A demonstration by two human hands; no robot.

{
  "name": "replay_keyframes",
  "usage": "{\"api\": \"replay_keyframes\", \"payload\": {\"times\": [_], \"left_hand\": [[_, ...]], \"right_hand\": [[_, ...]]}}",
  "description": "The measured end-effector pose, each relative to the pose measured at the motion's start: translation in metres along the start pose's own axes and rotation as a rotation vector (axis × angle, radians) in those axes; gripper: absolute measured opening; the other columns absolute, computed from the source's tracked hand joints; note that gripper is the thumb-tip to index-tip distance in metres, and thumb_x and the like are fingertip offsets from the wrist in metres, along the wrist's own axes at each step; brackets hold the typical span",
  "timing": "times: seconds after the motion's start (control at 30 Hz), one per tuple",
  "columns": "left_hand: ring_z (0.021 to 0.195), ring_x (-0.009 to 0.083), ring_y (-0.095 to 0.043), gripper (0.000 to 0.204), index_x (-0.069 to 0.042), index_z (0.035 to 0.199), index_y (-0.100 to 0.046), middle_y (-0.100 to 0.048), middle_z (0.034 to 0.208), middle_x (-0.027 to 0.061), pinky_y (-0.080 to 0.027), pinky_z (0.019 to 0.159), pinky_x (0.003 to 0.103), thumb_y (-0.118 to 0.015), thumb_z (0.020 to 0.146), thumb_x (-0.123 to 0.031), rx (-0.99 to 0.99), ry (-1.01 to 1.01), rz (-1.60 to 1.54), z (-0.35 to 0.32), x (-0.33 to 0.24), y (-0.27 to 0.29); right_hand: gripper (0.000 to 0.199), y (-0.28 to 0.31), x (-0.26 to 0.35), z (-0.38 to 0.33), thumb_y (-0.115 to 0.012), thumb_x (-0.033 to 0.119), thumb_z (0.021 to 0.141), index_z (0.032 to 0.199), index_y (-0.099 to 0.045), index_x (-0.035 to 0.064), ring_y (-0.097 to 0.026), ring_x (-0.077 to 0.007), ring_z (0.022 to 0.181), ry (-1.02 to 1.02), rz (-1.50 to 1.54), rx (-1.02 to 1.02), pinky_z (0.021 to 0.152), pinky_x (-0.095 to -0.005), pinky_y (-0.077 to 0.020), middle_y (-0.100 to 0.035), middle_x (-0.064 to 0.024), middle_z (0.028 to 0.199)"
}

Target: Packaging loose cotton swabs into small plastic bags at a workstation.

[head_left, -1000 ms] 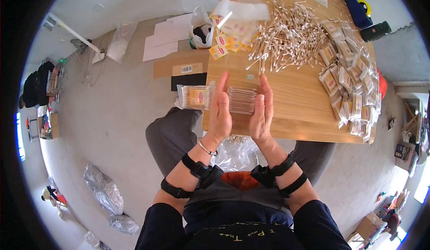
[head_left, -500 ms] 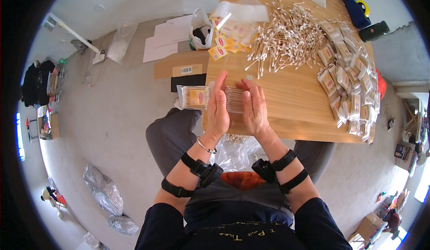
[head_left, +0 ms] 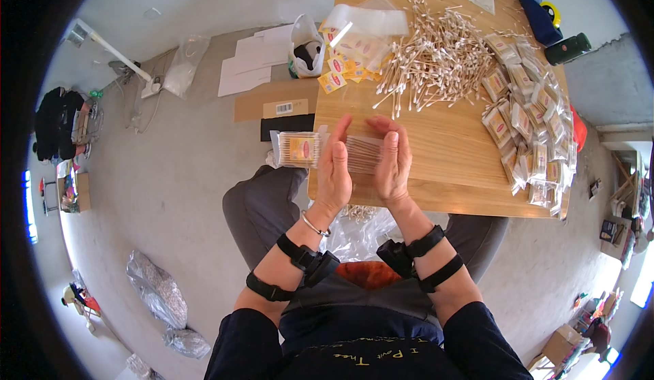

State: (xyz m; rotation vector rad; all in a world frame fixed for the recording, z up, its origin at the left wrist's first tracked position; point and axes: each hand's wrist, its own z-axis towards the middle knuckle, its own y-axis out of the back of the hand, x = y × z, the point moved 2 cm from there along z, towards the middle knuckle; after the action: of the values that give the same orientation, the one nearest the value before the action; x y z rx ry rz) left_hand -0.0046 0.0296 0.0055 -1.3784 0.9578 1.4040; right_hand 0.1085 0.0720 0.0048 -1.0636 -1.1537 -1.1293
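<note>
A flat layer of cotton swabs [head_left: 364,155] lies at the near left of the wooden table, its sticks running left to right between my palms. My left hand [head_left: 334,172] stands on edge at the left ends of the sticks, fingers stretched out. At their right ends my right hand [head_left: 394,162] faces it, fingers extended and slightly curved. Neither hand is wrapped round the swabs. Just left of my left hand, a clear packet of swabs with a yellow card [head_left: 298,150] reaches out past the table's left edge; its right end is hidden behind that hand.
Loose cotton swabs [head_left: 439,56] are heaped at the far middle of the table [head_left: 449,155]. Filled packets [head_left: 535,128] pile along its right side. Yellow cards [head_left: 334,80] and clear bags [head_left: 364,22] lie far left. A dark green cylinder [head_left: 569,49] stands far right.
My right hand has shifted slightly right and its fingers have straightened, widening the gap between my palms. More of the swab layer shows. The packet at the left has barely moved.
</note>
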Motion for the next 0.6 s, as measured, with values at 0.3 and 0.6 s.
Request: {"api": "replay_keyframes", "payload": {"times": [0.3,0.6], "left_hand": [[0.142,0.0227,-0.025,0.07,0.002,0.147,-0.027,-0.028,0.153,0.0142,-0.018,0.117,0.036,-0.03,0.102,-0.052,0.034,0.02,-0.157,-0.001,0.005,0.005],[0.14,0.0226,-0.03,0.065,0.004,0.145,-0.032,-0.034,0.15,0.0163,-0.02,0.117,0.037,-0.03,0.104,-0.046,0.016,-0.024,-0.114,-0.002,-0.002,0.002]], "right_hand": [[0.05,0.011,0.006,-0.037,-0.037,0.024,0.102,0.14,-0.025,-0.0058,-0.025,-0.0323,0.138,0.113,-0.305,0.015,0.115,-0.0401,-0.0197,-0.028,-0.0219,0.146],[0.077,-0.007,0.013,-0.055,-0.046,0.042,0.094,0.143,-0.023,-0.012,-0.013,-0.0418,0.145,0.171,-1.189,0.398,0.118,-0.0475,-0.0119,-0.016,-0.0297,0.153]]}}
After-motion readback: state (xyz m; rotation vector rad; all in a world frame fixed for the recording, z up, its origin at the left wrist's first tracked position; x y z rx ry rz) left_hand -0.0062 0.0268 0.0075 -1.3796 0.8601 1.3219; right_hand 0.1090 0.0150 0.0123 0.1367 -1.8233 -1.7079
